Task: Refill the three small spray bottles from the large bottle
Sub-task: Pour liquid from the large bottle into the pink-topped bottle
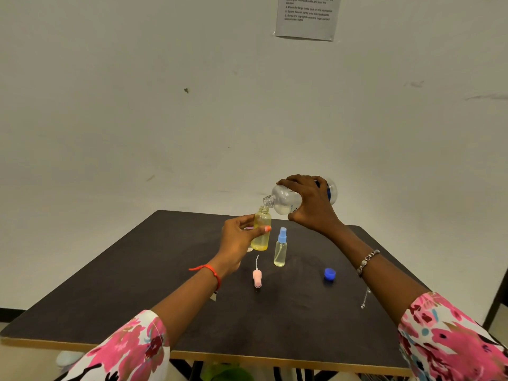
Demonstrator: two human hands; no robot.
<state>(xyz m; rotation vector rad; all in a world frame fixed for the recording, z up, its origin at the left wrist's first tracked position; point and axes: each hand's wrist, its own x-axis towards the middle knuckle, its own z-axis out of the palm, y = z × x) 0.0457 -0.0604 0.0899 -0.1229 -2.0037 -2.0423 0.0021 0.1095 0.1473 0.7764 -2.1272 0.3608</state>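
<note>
My right hand grips the large clear bottle, tipped on its side with its open neck over the mouth of a small uncapped bottle. My left hand holds that small bottle upright above the dark table; it holds yellowish liquid. A second small bottle with a blue spray cap stands on the table just right of it. A pink spray cap with its dip tube lies on the table in front. The large bottle's blue cap lies to the right. A third small bottle is mostly hidden behind my left hand.
A thin chain lies near the table's right edge. A printed sheet is taped to the white wall behind. The table's front edge has a light wooden rim.
</note>
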